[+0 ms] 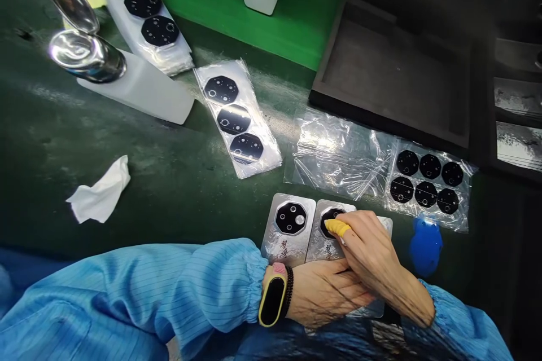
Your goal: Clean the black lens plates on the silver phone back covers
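Note:
Two silver plates lie side by side near the front edge, each with a black octagonal lens disc set in it. The left plate (pixel 288 228) is untouched. My right hand (pixel 376 262) is curled over the right plate (pixel 324 240), and its fingertip in a yellow cot presses on that plate's black disc (pixel 328 219). My left hand (pixel 322 293), with a yellow band on its wrist, lies below and partly under the right hand at the plates' near edge. Its fingers are hidden.
A white dispenser bottle (pixel 135 87) with a shiny metal top lies at the back left. A crumpled white wipe (pixel 101 192), plastic strips of black discs (pixel 237 118), an empty film (pixel 339 152), a sheet of several discs (pixel 427 183), a blue object (pixel 425 245) and a black tray (pixel 398 73) surround the plates.

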Tool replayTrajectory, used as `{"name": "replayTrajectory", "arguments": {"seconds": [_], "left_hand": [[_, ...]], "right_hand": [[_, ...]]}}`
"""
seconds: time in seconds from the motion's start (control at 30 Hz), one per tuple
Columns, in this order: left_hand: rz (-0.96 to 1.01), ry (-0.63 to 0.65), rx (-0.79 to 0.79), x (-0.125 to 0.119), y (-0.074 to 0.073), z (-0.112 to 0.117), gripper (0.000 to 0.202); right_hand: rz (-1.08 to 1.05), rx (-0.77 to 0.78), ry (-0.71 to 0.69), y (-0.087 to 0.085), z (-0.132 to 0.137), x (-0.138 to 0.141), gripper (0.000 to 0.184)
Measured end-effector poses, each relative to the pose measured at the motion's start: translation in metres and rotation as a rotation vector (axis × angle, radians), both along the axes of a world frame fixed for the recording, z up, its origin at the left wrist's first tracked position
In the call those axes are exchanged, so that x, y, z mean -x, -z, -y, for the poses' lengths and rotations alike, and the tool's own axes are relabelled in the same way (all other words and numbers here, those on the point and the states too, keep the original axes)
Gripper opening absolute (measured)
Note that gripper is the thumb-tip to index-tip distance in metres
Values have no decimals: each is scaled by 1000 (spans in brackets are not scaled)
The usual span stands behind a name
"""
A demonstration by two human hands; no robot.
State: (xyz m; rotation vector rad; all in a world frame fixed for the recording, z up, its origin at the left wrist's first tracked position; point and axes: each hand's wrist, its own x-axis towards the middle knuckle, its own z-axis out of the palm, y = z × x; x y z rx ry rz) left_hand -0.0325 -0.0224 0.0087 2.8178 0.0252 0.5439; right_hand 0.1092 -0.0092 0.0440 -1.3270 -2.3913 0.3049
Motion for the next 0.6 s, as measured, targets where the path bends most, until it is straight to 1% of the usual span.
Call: {"name": "replayTrajectory", "arguments": {"seconds": [0.1,0.2,0.33,0.5,0.6], "left_hand": [[-17,0,11,-1,-1,0,31],[8,-4,33,-1,-1,0,27],[0,-10,51,-1,-2,0,22],[-48,9,56,-3,-6,-3,27],[-71,16,44,-4,-8,-5,30]], "right_hand": [[34,-129,-14,-3,-3,3,32],[133,-194,-44,-8,-3,5,36],[203,-236,-78,-11,-1,7,39],[154,-273,-80,-10,-3,6,38],[180,-265,-101,-10,-4,4,37]]}}
